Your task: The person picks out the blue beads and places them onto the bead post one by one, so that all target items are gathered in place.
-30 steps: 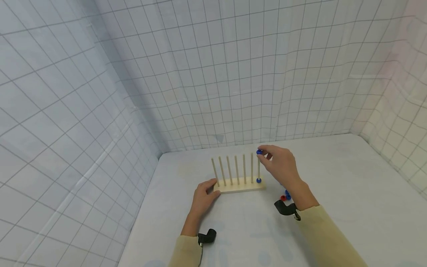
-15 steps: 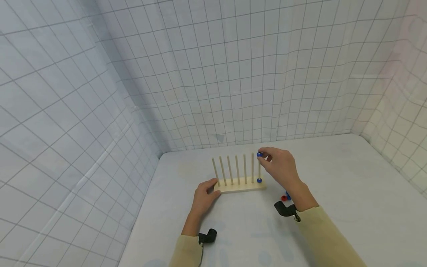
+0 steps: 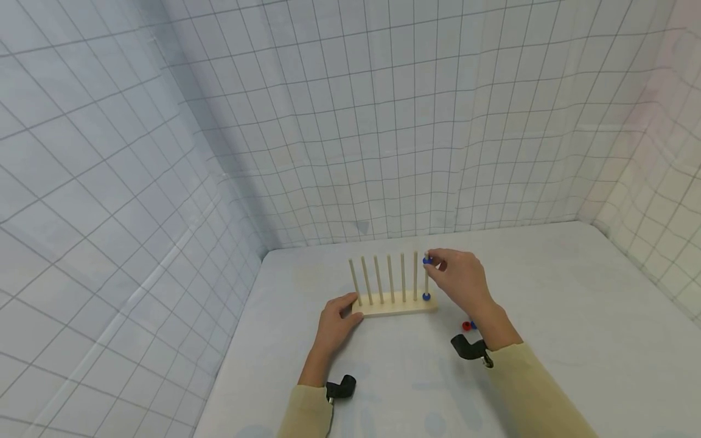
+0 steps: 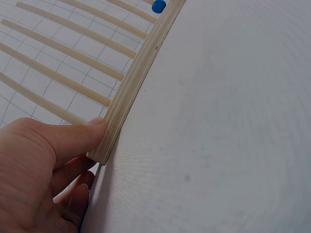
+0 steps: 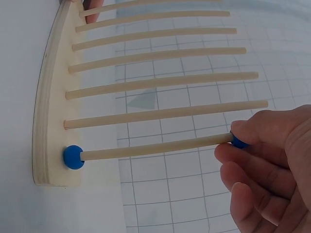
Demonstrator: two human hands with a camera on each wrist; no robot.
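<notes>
A light wooden pegboard (image 3: 383, 309) with a row of several upright pegs stands on the table. My left hand (image 3: 333, 323) grips its left end between thumb and fingers, close up in the left wrist view, thumb (image 4: 80, 138) along the front. My right hand (image 3: 459, 277) pinches a blue bead (image 5: 240, 141) threaded on the rightmost peg (image 5: 155, 147), a little below its top. At the foot of that same peg sits another blue bead (image 5: 74, 157). The other pegs are bare.
On the table right of the pegboard lie a red bead (image 3: 467, 326) and a blue bead (image 3: 474, 325), partly behind my right wrist. Grid-patterned cloth (image 3: 378, 152) hangs behind the white table (image 3: 400, 377) and at both sides.
My right hand has come down slightly with the blue bead, so the peg's tip now shows above it. My left hand keeps its grip on the pegboard.
</notes>
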